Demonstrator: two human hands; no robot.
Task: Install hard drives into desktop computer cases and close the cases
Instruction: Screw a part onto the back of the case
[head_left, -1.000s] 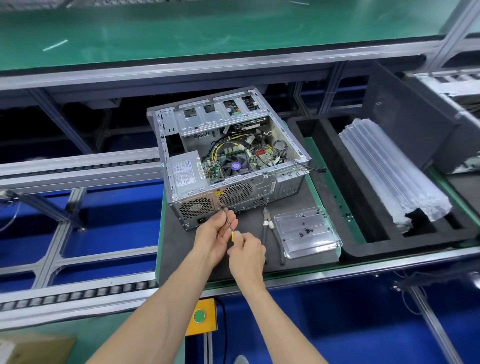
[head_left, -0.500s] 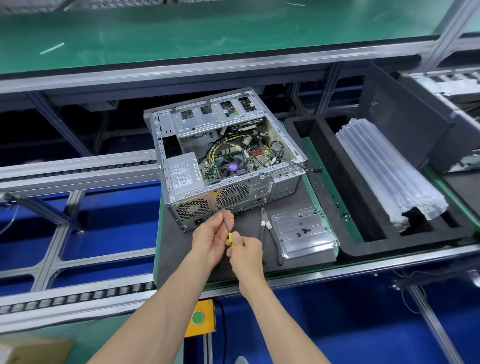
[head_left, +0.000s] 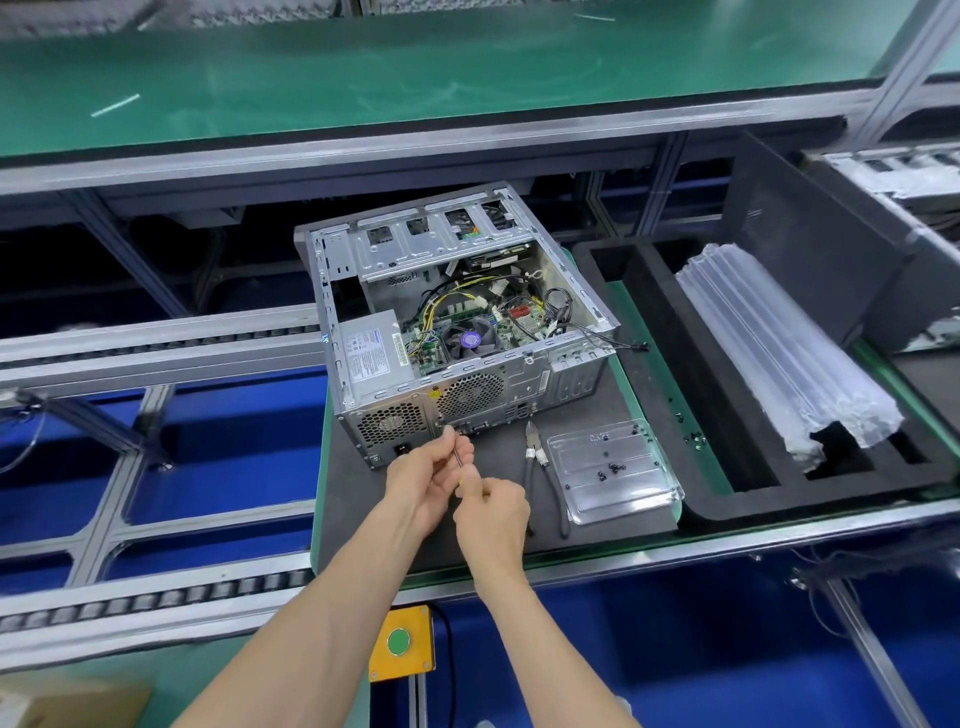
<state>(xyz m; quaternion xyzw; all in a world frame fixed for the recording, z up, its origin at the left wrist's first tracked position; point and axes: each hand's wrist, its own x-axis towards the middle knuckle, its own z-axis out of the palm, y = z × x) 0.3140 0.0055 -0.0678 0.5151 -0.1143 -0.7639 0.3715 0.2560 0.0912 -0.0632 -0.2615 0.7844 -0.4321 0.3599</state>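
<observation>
One computer case (head_left: 462, 332) lying open on the grey mat (head_left: 363, 509) | one screwdriver (head_left: 457, 460) at its rear panel: left hand (head_left: 428, 480) pinches the shaft, right hand (head_left: 493, 512) grips the yellow handle | one pair of cutters (head_left: 535, 467) | one clear tray (head_left: 613, 470) (a few black screws inside).

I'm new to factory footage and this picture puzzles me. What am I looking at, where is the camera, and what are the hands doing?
The camera sits on a worker's head, looking forward and down at their own arms. There is no robot. On a dark mat lies an open desktop computer case, its side panel off, so the fan, wires and circuit board show. The right hand grips a small screwdriver by its yellow handle; the left hand steadies the shaft with its fingers, the tip at the case's rear panel. Beside them lie cutting pliers and a clear plastic tray holding a few small dark screws. To the right is a black foam tray with clear plastic packaging.
</observation>
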